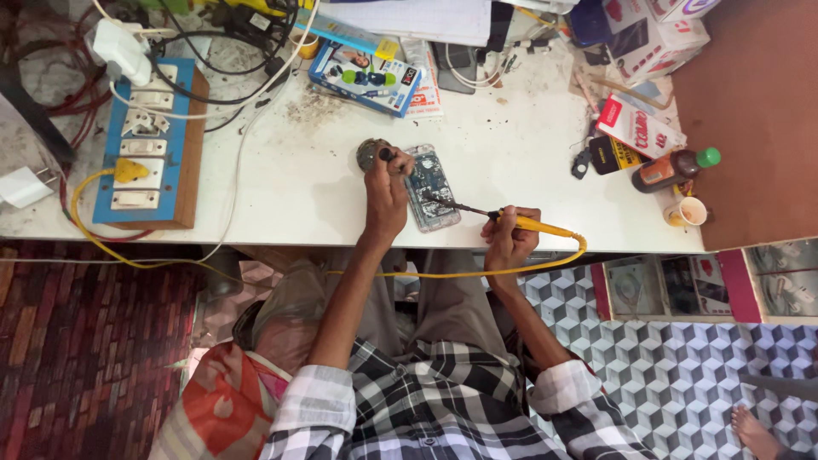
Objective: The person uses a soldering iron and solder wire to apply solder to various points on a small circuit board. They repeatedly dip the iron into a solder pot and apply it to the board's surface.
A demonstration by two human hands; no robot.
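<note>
Head view: right hand (509, 236) pinches a yellow soldering iron (528, 225) over the opened phone (430, 187) near the bench's front edge; left hand (386, 192) pinches a small dark tool (385, 155).

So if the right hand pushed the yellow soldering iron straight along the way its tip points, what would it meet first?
The right hand aims the soldering iron left and slightly up the frame. Its tip seems already on the opened phone, which the left hand steadies, though tip height is unclear.

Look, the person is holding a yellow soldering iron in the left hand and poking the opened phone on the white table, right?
Not quite. The head view shows the yellow soldering iron in the right hand, not the left. Its tip does reach the opened phone on the white table. The left hand rests beside the phone.
</note>
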